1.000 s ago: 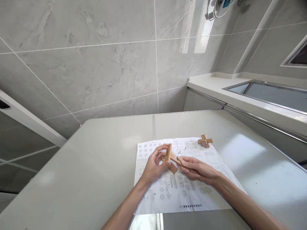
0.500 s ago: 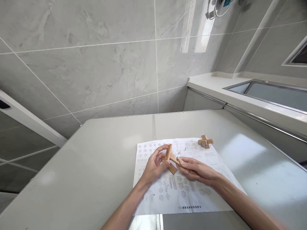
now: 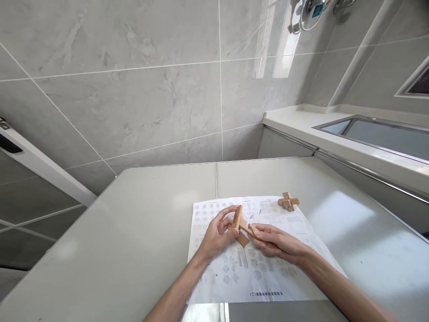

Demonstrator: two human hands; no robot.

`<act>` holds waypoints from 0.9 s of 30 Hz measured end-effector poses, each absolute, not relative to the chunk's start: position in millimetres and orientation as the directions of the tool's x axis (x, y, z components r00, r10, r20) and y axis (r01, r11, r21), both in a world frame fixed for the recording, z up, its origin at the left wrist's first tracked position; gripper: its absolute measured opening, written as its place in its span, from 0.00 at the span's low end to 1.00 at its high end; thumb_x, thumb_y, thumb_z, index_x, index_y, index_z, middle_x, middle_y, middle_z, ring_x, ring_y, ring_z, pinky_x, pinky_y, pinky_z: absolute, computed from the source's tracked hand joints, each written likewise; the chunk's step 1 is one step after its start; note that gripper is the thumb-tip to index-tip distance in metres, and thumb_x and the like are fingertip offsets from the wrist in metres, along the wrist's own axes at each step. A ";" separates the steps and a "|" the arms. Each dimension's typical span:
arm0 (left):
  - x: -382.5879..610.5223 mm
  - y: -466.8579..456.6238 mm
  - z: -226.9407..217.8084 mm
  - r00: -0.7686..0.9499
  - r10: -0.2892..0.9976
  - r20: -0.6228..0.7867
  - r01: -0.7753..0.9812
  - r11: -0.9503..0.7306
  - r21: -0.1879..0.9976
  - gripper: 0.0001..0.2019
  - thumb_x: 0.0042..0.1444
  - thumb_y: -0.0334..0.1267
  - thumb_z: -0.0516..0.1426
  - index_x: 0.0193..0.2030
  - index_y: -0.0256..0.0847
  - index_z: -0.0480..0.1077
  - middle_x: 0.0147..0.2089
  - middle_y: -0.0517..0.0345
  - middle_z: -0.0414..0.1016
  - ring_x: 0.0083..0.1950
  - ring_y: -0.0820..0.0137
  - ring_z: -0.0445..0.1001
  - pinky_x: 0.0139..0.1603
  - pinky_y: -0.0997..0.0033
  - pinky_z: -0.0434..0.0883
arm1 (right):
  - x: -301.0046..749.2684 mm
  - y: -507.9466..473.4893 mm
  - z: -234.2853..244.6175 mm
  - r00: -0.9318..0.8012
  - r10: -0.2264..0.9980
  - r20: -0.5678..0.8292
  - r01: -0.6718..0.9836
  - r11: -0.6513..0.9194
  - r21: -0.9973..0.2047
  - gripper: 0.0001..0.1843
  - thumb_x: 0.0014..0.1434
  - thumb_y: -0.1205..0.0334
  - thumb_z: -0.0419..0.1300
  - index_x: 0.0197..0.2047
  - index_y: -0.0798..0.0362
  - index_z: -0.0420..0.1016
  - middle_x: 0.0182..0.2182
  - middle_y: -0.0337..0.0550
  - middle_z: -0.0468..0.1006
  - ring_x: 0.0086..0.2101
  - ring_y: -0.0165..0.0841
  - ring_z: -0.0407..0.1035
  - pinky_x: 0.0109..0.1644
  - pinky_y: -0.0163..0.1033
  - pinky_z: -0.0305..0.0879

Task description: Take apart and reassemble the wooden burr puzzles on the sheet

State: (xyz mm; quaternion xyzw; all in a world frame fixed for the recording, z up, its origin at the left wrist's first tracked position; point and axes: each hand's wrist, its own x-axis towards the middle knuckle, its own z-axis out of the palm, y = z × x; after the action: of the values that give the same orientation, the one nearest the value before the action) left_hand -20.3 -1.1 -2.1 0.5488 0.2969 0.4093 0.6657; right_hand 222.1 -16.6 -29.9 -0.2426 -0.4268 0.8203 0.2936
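One wooden block (image 3: 237,217) pinched in my left hand (image 3: 215,236), one flat end (image 3: 242,240) poking out below, one stick (image 3: 246,229) pinched in my right hand (image 3: 275,242), over one printed sheet (image 3: 231,290). One wooden cross (image 3: 288,202), far right corner.

Kitchen-like place, indoors — grey marbled wall tiles (image 3: 134,105), long white counter (image 3: 290,117) with metal-framed inset (image 3: 382,133).

I can read no words from here; the paper (image 3: 284,284) bears a bold line of dark characters (image 3: 267,294) near its closest edge, plus fainter small print (image 3: 295,219), all too small for me; the teal patch (image 3: 317,10) on the wall fitting (image 3: 309,8) is unreadable too.
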 end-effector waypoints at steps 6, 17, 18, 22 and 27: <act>-17.7 -1.5 -2.1 0.442 0.890 0.109 -0.247 0.004 0.969 0.32 0.50 0.53 0.75 0.59 0.48 0.75 0.75 0.46 0.62 0.49 0.64 0.75 0.53 0.64 0.70 | 223.4 -16.6 -29.8 -0.683 0.710 -0.171 -0.265 -0.460 -0.848 0.19 0.74 0.48 0.62 0.37 0.53 0.65 0.28 0.31 0.62 0.20 0.19 0.40 0.23 0.32 0.36; -20.2 -1.3 0.1 0.472 0.876 0.102 -0.208 -0.002 0.978 0.33 0.50 0.52 0.75 0.62 0.49 0.75 0.75 0.46 0.62 0.44 0.68 0.74 0.52 0.63 0.70 | 224.5 -17.5 -26.0 -0.694 0.703 -0.157 -0.236 -0.428 -0.873 0.20 0.74 0.47 0.61 0.38 0.52 0.64 0.28 0.30 0.61 0.20 0.21 0.39 0.23 0.33 0.36; -19.2 -1.5 -1.0 0.463 0.879 0.111 -0.214 -0.011 0.977 0.33 0.49 0.51 0.76 0.61 0.49 0.75 0.75 0.46 0.61 0.44 0.69 0.74 0.52 0.64 0.70 | 224.5 -17.7 -26.0 -0.687 0.710 -0.157 -0.235 -0.421 -0.876 0.20 0.74 0.47 0.61 0.38 0.52 0.64 0.28 0.30 0.61 0.20 0.20 0.39 0.23 0.33 0.36; -17.0 -2.2 -4.4 0.438 0.889 0.134 -0.233 -0.032 0.972 0.36 0.45 0.49 0.78 0.60 0.51 0.74 0.76 0.48 0.59 0.46 0.68 0.75 0.53 0.64 0.70 | 225.3 -17.8 -25.3 -0.673 0.723 -0.152 -0.229 -0.400 -0.887 0.20 0.75 0.47 0.61 0.37 0.52 0.64 0.28 0.30 0.60 0.20 0.21 0.39 0.24 0.34 0.36; -19.7 -1.6 -4.0 0.499 0.861 0.102 -0.204 0.002 0.979 0.37 0.48 0.53 0.76 0.64 0.50 0.73 0.75 0.46 0.61 0.47 0.66 0.75 0.53 0.62 0.70 | 227.3 -17.6 -24.7 -0.707 0.691 -0.154 -0.214 -0.416 -0.884 0.22 0.73 0.46 0.63 0.36 0.51 0.62 0.27 0.30 0.59 0.21 0.22 0.39 0.24 0.34 0.35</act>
State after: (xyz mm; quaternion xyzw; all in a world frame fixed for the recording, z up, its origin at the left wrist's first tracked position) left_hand -19.7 -1.6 -4.0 0.5746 0.2858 0.4108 0.6476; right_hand 227.3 -17.6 -24.7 -0.2585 -0.4608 0.8006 0.2825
